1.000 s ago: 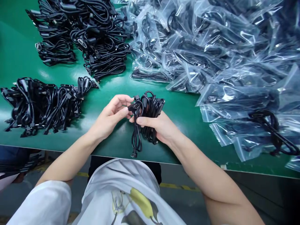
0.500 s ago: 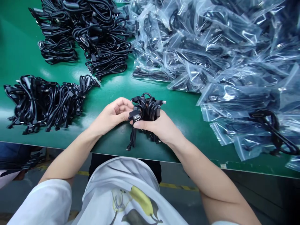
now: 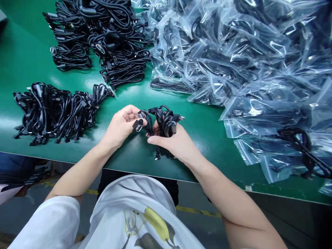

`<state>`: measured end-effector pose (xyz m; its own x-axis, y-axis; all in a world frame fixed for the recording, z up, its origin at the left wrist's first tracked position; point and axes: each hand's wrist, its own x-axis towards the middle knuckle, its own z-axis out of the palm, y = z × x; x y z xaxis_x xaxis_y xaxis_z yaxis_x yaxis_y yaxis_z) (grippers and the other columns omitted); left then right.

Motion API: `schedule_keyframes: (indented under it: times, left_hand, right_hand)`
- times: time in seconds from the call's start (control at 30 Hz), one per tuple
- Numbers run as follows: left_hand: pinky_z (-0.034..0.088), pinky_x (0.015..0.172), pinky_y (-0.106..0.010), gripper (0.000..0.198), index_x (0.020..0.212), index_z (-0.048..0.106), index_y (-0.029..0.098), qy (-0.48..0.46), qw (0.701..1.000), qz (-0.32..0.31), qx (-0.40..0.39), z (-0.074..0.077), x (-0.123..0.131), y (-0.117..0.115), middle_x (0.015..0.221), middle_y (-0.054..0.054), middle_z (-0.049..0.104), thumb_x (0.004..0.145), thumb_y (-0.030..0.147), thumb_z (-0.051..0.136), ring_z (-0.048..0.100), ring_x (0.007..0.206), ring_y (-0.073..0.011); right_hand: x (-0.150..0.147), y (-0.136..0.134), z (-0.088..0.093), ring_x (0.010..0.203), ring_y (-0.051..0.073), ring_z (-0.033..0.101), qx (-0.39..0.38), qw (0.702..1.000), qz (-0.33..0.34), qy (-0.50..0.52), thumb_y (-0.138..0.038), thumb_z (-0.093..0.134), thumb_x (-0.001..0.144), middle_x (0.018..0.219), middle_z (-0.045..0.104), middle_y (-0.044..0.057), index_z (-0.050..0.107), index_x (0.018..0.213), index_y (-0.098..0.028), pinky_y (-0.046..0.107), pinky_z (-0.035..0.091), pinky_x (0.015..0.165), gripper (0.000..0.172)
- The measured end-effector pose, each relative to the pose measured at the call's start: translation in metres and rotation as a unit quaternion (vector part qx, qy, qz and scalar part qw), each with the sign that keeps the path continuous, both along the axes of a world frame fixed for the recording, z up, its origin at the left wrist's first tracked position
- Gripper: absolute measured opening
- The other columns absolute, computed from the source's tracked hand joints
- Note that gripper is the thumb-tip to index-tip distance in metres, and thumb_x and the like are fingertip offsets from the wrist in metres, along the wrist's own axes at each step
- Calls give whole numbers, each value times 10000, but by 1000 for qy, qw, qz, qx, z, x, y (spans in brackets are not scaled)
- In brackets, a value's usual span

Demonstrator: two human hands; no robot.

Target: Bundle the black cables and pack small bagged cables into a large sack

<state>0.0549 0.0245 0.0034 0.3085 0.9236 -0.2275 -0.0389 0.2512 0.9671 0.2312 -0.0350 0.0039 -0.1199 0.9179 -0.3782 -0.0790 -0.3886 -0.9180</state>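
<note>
In the head view, the left hand [image 3: 120, 126] is pinching a coiled cable [image 3: 148, 123], its grip clamping thumb and fingers on it, while the cable's plug [image 3: 138, 126] is sticking out beside the thumb. The right hand [image 3: 178, 141] is gripping a bunch of black cables [image 3: 166, 121], its grip clamped around them with the thumb lying across the near side. The coiled cable is sitting just left of the bunch, both above the green bench [image 3: 207, 138]. More tied cables [image 3: 54, 110] are lying to the left, a larger cable pile [image 3: 116, 41] is resting farther back, and clear bags [image 3: 233, 62] are covering the right side.
</note>
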Motion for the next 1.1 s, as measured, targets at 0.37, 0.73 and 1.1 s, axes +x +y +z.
schedule_keyframes:
  times: [0.37, 0.73, 1.1]
  left_hand:
    - [521, 666, -233, 370, 894, 665, 150, -41, 998, -38, -14, 2, -5, -1, 784, -16, 705, 711, 401, 867, 630, 668, -106]
    - [513, 642, -214, 240, 832, 653, 153, 66, 959, -272, -34, -1, 2, -17, 731, 4, 694, 752, 316, 811, 626, 644, -99]
    - [531, 661, -212, 166, 844, 682, 129, 67, 944, -316, -64, -3, 10, -27, 712, -3, 683, 853, 295, 684, 635, 662, -98]
  right_hand:
    - [-2, 2, 0, 895, 230, 742, -9, 997, 4, 75, -271, 855, 669, 890, 780, 28, 713, 913, -191, 394, 567, 890, 293]
    - [12, 7, -5, 955, 213, 730, 31, 977, -162, 133, -392, 859, 693, 989, 789, 35, 642, 932, -211, 373, 597, 884, 370]
    - [12, -1, -1, 1064, 234, 728, 136, 974, -133, 120, -403, 846, 748, 992, 773, 0, 668, 991, -234, 418, 580, 982, 346]
